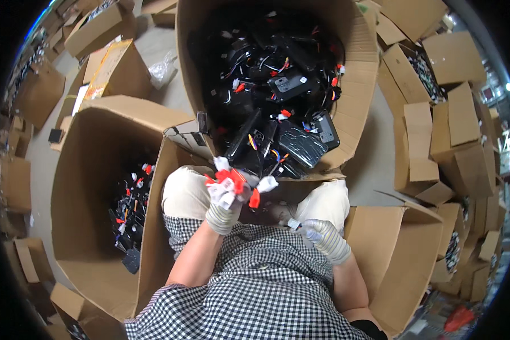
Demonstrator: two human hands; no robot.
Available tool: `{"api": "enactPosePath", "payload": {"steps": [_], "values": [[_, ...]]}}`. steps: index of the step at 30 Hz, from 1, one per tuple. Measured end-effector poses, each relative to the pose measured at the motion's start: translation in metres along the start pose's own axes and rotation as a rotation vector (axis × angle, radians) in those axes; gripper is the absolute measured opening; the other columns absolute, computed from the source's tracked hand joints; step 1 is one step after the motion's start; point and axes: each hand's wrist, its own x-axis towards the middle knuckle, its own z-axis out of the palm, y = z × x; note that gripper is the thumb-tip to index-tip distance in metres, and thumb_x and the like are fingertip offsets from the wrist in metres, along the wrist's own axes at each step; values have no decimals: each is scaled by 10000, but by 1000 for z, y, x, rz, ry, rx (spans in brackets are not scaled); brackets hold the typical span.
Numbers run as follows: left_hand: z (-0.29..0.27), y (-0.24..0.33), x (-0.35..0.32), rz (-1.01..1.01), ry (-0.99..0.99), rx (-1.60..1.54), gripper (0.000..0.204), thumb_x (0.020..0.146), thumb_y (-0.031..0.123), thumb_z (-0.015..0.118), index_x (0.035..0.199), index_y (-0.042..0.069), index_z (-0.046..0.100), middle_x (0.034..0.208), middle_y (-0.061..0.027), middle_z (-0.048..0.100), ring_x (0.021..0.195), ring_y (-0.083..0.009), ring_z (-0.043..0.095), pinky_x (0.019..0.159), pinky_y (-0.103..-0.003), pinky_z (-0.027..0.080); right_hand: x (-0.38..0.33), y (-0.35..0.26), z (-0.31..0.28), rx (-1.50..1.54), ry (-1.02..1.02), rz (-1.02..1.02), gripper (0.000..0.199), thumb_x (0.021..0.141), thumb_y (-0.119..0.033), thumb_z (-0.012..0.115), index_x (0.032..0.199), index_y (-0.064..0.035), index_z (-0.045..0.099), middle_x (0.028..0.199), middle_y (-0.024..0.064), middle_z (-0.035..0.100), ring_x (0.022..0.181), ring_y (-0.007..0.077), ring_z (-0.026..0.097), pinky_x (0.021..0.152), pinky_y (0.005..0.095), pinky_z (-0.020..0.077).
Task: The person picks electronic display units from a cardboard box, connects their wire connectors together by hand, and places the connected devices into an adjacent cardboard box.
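My left hand (225, 201), in a white knit glove, is raised over my knees and closed on a bundle of red and white wire connectors (232, 182). A black flat part (245, 136) with coloured wires rises from that bundle toward the big box ahead. My right hand (317, 233), also gloved, rests low by my right knee and pinches a small white connector (293, 224). Both forearms are bare below a checked shirt.
A large cardboard box (361, 73) ahead holds several black electronic parts with wires. A second open box (96, 147) at my left holds fewer such parts at its bottom. An open box (402, 255) stands at my right. Many more cartons ring the floor.
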Motion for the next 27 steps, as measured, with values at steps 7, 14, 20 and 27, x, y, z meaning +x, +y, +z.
{"api": "enactPosePath", "payload": {"steps": [7,14,20,27], "values": [[-43,80,102,172,-18,-1248,260,826,391,666,859,161,550,594,92,329,595,-94,335,751,-312,356,4,-2,14,232,187,35,462,895,-423,577,1049,12,613,691,-18,553,581,43,459,537,183,369],[-179,109,124,176,200,-1402,125,827,200,634,764,116,567,568,56,384,548,-104,344,707,-295,333,34,29,26,373,135,11,353,872,-296,635,1069,-6,600,739,-46,556,600,-3,481,508,134,364],[-332,98,109,127,198,-1086,100,825,146,630,778,92,561,574,52,409,625,-116,437,864,-373,387,54,43,28,439,76,98,296,854,-221,667,1052,-16,583,782,-50,554,617,4,499,509,125,377],[-407,-41,15,-336,614,-756,175,855,268,618,842,96,593,751,-36,595,665,-189,543,790,-375,445,78,64,44,389,-96,122,257,875,-242,633,982,-9,613,794,-23,581,623,36,492,563,192,406]]}}
